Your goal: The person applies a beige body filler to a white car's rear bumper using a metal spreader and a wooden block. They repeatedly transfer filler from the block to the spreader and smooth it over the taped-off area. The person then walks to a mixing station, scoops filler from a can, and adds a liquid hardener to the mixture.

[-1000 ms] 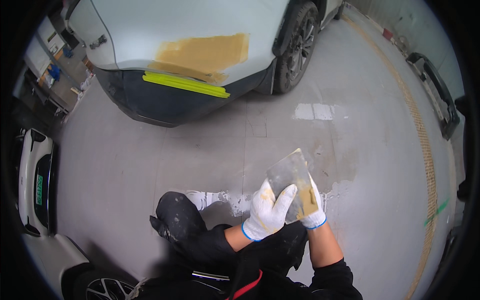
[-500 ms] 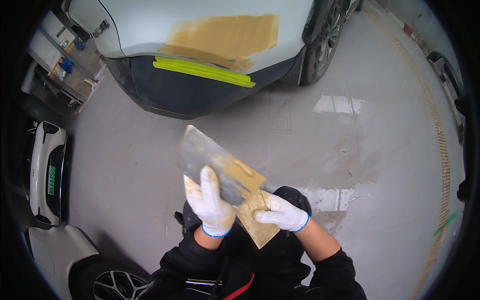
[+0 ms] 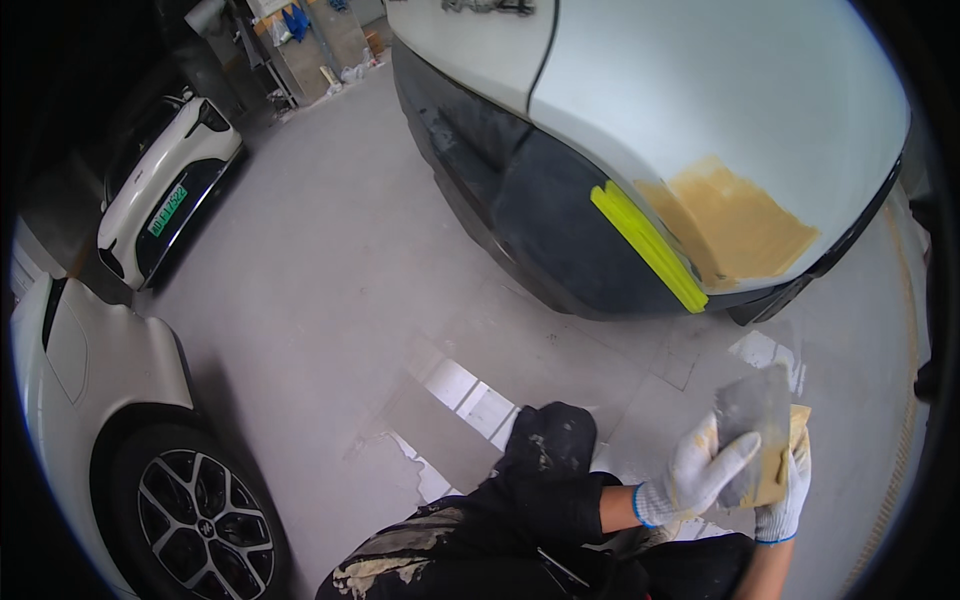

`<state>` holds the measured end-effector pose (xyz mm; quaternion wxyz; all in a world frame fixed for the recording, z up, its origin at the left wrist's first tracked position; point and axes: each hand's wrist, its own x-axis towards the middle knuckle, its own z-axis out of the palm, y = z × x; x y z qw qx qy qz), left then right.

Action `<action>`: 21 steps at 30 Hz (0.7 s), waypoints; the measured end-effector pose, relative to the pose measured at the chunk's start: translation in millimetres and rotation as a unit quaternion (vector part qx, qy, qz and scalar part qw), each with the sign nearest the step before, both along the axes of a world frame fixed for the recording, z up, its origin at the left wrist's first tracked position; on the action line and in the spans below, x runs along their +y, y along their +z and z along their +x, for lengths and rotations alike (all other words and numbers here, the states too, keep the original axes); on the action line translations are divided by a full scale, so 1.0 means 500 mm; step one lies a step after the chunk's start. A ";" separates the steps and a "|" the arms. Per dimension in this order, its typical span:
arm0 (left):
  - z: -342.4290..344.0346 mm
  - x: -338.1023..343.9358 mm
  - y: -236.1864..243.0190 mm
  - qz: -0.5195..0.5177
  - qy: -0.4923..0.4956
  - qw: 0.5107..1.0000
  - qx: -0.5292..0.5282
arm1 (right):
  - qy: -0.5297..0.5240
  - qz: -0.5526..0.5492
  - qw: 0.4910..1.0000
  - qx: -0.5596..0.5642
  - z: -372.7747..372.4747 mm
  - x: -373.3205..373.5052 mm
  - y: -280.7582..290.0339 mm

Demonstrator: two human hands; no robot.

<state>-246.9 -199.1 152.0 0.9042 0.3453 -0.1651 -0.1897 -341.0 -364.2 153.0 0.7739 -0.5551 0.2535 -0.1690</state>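
My left hand [image 3: 700,470], in a white knit glove, is closed on a flat grey putty board [image 3: 752,410], its thumb across the front. Tan putty [image 3: 770,482] coats the board's lower right part. My right hand [image 3: 785,505], also gloved, is closed round a yellowish putty spreader [image 3: 799,420] at the board's right edge. The board hides much of the spreader and some right-hand fingers. Beyond my hands, a tan putty patch [image 3: 745,225] covers the white car panel [image 3: 690,80]. Yellow-green masking tape [image 3: 648,245] runs along the panel's lower edge.
The car's dark bumper [image 3: 510,200] curves above the grey floor [image 3: 300,300]. To the left stand a second white car [image 3: 170,195] and another car's wheel [image 3: 205,520]. Wet, shiny patches [image 3: 470,400] lie on the floor near my knee [image 3: 550,440].
My view has swung left, so the car panel and my hands appear farther right. The board has turned more upright, and the spreader now sits partly behind its right edge.
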 end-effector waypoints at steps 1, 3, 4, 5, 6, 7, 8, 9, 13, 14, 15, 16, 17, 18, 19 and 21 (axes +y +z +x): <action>-0.017 -0.031 0.004 -0.008 -0.047 0.999 0.016 | -0.015 0.096 0.995 -0.017 -0.003 -0.010 -0.007; -0.019 -0.065 -0.025 0.097 -0.099 0.987 -0.076 | 0.028 0.023 0.998 0.057 -0.019 -0.032 -0.028; -0.033 -0.079 -0.039 -0.032 -0.074 0.996 0.025 | 0.045 0.018 0.995 0.090 -0.031 -0.046 -0.040; -0.023 -0.080 -0.066 -0.061 -0.084 0.994 -0.016 | 0.092 -0.027 0.989 0.111 -0.044 -0.062 -0.054; -0.026 -0.104 -0.082 -0.028 -0.001 0.999 -0.032 | 0.131 -0.057 0.983 0.117 -0.051 -0.083 -0.068; -0.024 -0.119 -0.101 -0.013 0.039 0.999 0.003 | 0.151 -0.054 0.982 0.099 -0.057 -0.111 -0.081; -0.024 -0.129 -0.117 0.000 0.064 0.998 0.004 | 0.138 -0.040 0.984 0.108 -0.056 -0.137 -0.094; -0.022 -0.139 -0.132 -0.035 0.042 0.997 0.061 | 0.118 -0.012 0.986 0.114 -0.046 -0.171 -0.104; -0.008 -0.149 -0.184 0.083 0.146 0.986 0.022 | 0.127 -0.192 0.965 0.129 0.014 -0.250 -0.077; -0.002 -0.147 -0.199 0.064 0.183 0.981 0.025 | 0.153 -0.287 0.936 0.132 0.033 -0.253 -0.059; 0.004 -0.143 -0.214 0.067 0.233 0.970 0.020 | 0.209 -0.405 0.885 0.101 0.057 -0.255 -0.039; 0.011 -0.140 -0.229 0.030 0.258 0.965 0.028 | 0.242 -0.549 0.800 -0.008 0.094 -0.256 -0.024; 0.016 -0.136 -0.243 -0.004 0.292 0.956 0.024 | 0.271 -0.671 0.680 -0.121 0.130 -0.252 -0.007; 0.022 -0.131 -0.254 0.008 0.314 0.948 0.055 | 0.292 -0.721 0.612 -0.144 0.158 -0.245 0.015; 0.027 -0.125 -0.263 0.017 0.338 0.939 0.061 | 0.317 -0.762 0.539 -0.168 0.179 -0.234 0.041; 0.030 -0.113 -0.269 0.047 0.378 0.921 0.077 | 0.361 -0.811 0.416 -0.195 0.206 -0.202 0.082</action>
